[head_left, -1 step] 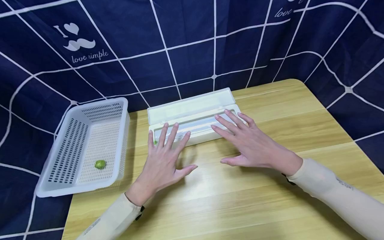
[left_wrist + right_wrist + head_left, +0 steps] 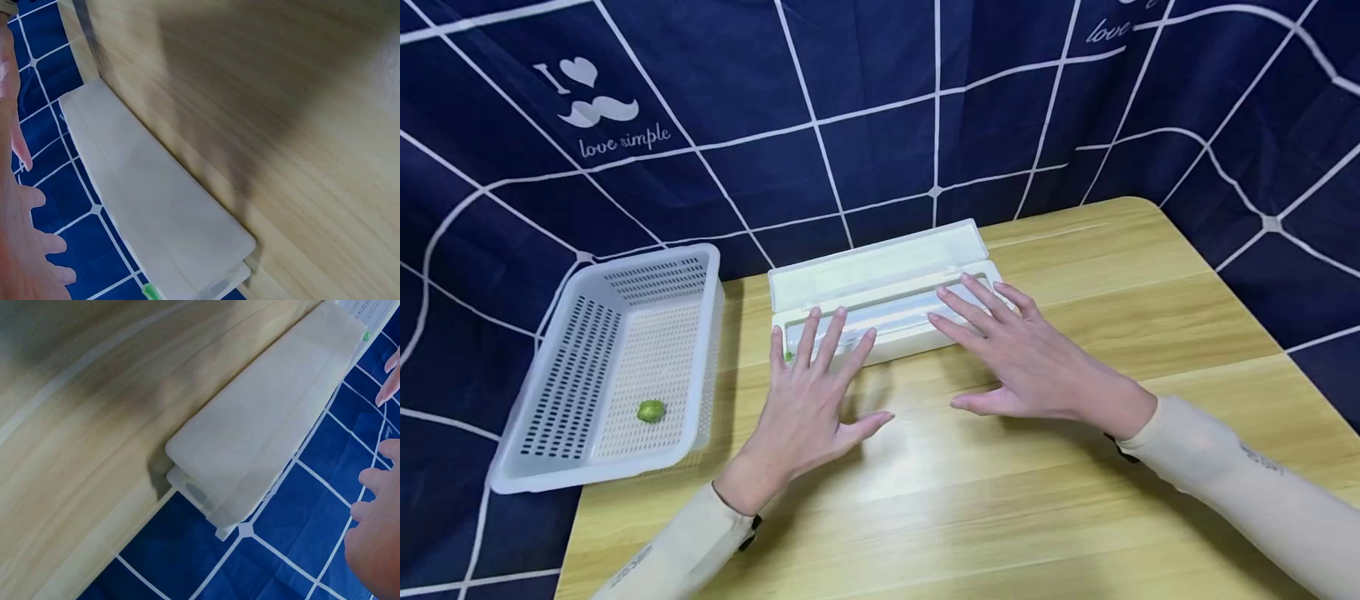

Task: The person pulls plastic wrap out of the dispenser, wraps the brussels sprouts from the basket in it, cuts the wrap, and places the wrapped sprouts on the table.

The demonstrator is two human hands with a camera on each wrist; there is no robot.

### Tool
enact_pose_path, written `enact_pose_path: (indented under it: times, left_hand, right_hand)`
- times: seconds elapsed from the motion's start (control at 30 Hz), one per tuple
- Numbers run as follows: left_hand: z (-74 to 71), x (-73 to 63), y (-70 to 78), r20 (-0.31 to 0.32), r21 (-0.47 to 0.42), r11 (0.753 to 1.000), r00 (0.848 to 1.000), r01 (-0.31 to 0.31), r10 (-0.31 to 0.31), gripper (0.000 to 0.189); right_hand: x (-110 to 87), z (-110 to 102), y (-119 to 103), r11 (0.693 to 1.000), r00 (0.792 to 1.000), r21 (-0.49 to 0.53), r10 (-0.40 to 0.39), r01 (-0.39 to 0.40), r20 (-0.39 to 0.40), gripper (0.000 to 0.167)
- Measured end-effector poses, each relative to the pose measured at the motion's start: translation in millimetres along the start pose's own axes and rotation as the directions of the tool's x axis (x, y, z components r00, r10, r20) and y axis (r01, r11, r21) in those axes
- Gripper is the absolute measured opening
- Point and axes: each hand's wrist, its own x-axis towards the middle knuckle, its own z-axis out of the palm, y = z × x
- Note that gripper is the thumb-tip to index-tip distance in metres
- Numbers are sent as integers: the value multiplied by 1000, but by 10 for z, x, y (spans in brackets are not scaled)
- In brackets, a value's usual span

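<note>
A long white box [image 2: 904, 345] sits near the table's back edge, its lid [image 2: 880, 265] tipped back. Inside lies a shiny, clear film-like roll [image 2: 895, 315], and a small green piece [image 2: 788, 356] shows at the left end. My left hand [image 2: 808, 408] is spread palm down, its fingertips overlapping the box's left half in the head view. My right hand [image 2: 1026, 354] is spread likewise, fingertips over the right end. Both thumbs point inward, and neither hand grips anything. Both wrist views show the box's smooth outer wall [image 2: 156, 187] with fingers beside it.
To the left, a white perforated plastic basket [image 2: 702, 358] overhangs the table's left edge, with one small green fruit [image 2: 651, 411] on its floor. Dark blue cloth with white lines [image 2: 880, 142] hangs behind and around the wooden table [image 2: 970, 508].
</note>
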Motion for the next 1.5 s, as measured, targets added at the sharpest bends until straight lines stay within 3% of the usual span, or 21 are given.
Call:
enact_pose_path:
  times: [0.2,0.33,0.43,0.63,0.9,1.07,1.23,1.5]
  left_hand:
    - [2,-39,-32,1,-17,1000,1000,17,-17,96]
    - [10,-70,-84,-9,-102,993,998,53,-55,94]
    - [37,-92,-156,-53,-185,979,994,84,-95,89]
    - [143,-129,-328,-195,-287,952,966,108,-168,78]
    - [220,-217,-423,-281,-365,921,927,136,-249,54]
    - [227,-242,-440,-291,-425,887,900,181,-324,45]
    - [259,-240,-460,-270,-498,845,891,196,-366,41]
    - [299,-213,-530,-246,-581,784,872,217,-424,29]
  right_hand:
    - [0,43,-7,999,999,32,-8,9,-35,99]
    - [-11,56,7,998,996,60,-15,21,-88,94]
    - [-3,67,39,996,994,88,-15,25,-113,89]
    - [11,84,145,963,987,271,49,-6,-154,72]
    - [1,157,218,898,951,428,214,-102,-223,60]
    - [-13,221,275,885,918,437,296,-160,-263,51]
    - [-30,264,361,872,891,446,353,-203,-284,46]
    - [7,338,439,863,880,453,379,-224,-287,38]
